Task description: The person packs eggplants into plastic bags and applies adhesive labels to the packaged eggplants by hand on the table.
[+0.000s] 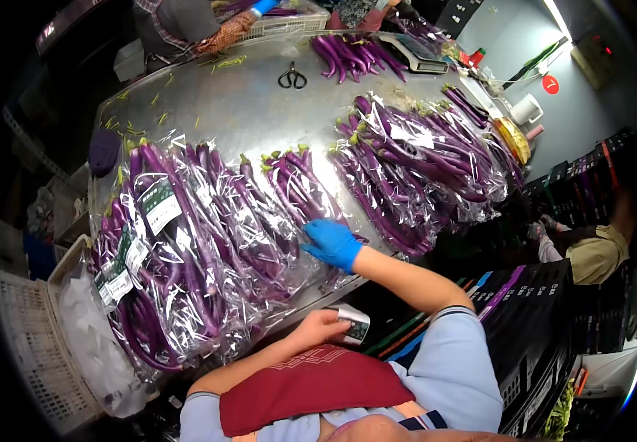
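Note:
My left hand (321, 329), bare, is closed on a small stack of dark-and-white labels (353, 325) at the metal table's near edge. Above it, my right hand (333, 245), in a blue glove, lies with its fingers apart on the lower end of a bag of purple eggplants (300, 184). To the left, several clear bags of eggplants (178, 243) lie side by side, some with a green-and-white label (160, 208). A larger heap of bagged eggplants (421, 162) is on the right.
Black scissors (292, 76) lie on the metal table (237, 99), with loose eggplants (351, 55) and a scale (414, 55) at the far side. Another person's gloved hand (230, 33) is at the far left. A white crate (38, 346) stands lower left, black crates (525, 324) lower right.

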The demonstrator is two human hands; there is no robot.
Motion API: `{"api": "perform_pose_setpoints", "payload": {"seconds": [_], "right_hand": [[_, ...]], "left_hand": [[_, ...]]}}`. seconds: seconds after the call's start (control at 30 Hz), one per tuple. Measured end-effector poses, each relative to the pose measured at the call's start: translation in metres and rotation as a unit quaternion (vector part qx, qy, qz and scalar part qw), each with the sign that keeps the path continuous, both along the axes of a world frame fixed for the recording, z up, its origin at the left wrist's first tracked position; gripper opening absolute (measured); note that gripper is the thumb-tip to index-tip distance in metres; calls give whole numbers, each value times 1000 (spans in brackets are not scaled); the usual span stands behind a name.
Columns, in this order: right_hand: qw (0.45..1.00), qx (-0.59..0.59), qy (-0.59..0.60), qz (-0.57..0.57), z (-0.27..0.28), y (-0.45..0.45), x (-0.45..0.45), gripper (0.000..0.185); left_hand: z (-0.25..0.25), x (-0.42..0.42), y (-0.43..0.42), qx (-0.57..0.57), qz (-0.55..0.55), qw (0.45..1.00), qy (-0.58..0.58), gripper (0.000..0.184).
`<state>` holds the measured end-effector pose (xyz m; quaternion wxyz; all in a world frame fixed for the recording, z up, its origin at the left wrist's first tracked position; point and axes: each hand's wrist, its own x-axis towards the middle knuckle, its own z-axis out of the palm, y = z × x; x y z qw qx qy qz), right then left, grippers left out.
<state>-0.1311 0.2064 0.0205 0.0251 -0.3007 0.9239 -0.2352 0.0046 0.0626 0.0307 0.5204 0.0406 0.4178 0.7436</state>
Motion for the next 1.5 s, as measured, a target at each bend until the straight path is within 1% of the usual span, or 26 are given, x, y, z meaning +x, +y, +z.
{"api": "perform_pose_setpoints", "payload": {"seconds": [0.03,0.07,0.1,0.13,0.17,0.23,0.27,0.3,0.33,0.4,0.43,0.5,0.57,0.6,0.63,0.7,0.73,0.77,0.87,0.93,1.03,1.13,1.23,1.37,1.4,1.5], "right_hand": [[999,-19,11,44,26,2,6,29],[981,-44,-159,104,39,6,14,33],[897,-119,-409,117,63,7,26,38],[873,-94,-458,142,69,14,37,39],[844,-69,-506,166,73,20,49,40],[810,55,-552,193,94,25,48,38],[830,10,-533,163,91,35,49,36],[814,32,-564,138,108,35,42,34],[851,1,-503,155,103,45,40,30],[818,27,-566,95,104,55,35,25],[812,60,-574,87,100,59,34,24],[810,140,-560,103,86,63,34,30],[899,22,-431,79,47,80,55,36],[954,78,-282,63,52,72,65,39],[973,142,-169,60,59,61,69,35],[968,55,-231,76,75,42,81,26],[945,26,-320,62,88,30,90,23],[942,32,-329,60,94,22,100,22],[945,39,-318,61,79,15,120,20],[943,50,-322,67,72,13,123,19],[909,46,-413,29,81,13,113,25],[902,12,-432,7,66,22,108,25],[881,-66,-467,-36,63,28,97,25],[900,-1,-436,30,70,23,90,25],[894,21,-447,31,75,21,86,26],[893,5,-450,7,67,27,81,26]], "left_hand": [[-5,0,-2,-24,0,999,31,22],[4,-1,-6,-16,4,1000,22,23],[14,-4,-9,-7,8,1000,12,24],[14,-3,-12,0,20,1000,-13,24],[3,-1,-11,46,31,998,-7,24],[24,-4,-18,56,6,998,-23,23],[35,-5,-20,40,-16,999,-19,23],[20,-2,-19,36,-39,998,42,24],[19,2,-19,54,-34,998,7,23],[16,9,-21,75,-53,993,-69,24],[19,12,-22,60,-43,995,-71,23],[9,18,-23,25,-55,997,-45,24],[4,25,-23,23,-36,997,-61,23],[3,28,-24,21,-24,997,-69,22],[1,31,-24,19,-10,997,-78,21],[0,35,-23,13,18,995,-96,21],[5,36,-21,4,49,996,-75,19],[4,36,-21,1,57,997,-58,18],[-7,39,-19,-8,90,996,-20,15],[-12,40,-18,-27,85,996,3,15],[-11,39,-16,-36,89,995,28,15],[4,33,-14,-38,92,994,35,15],[6,27,-13,-42,102,994,21,16],[1,19,-11,-51,91,994,38,16],[-1,18,-10,-54,88,994,47,17],[-6,15,-7,-66,75,993,67,18]]}}
